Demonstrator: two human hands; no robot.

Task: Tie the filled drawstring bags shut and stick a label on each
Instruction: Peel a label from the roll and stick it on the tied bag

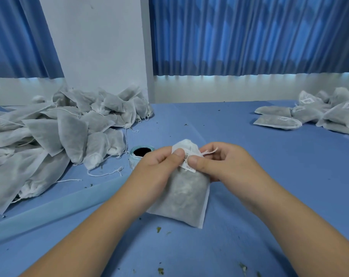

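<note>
Both thumbs on the label [188,161], left hand [159,166] and right hand [222,162] gripping the bag [181,198] over the table [269,176].

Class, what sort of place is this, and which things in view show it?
Probably a small packing workroom: a heap of unlabelled filled bags on the blue table, a pile of labelled bags far right, and a label roll beside the held bag.

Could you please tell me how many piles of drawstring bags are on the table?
2: the unlabelled pile on the left, beside the label roll, and the labelled pile at the far right, partly cut off by the frame edge.
</note>
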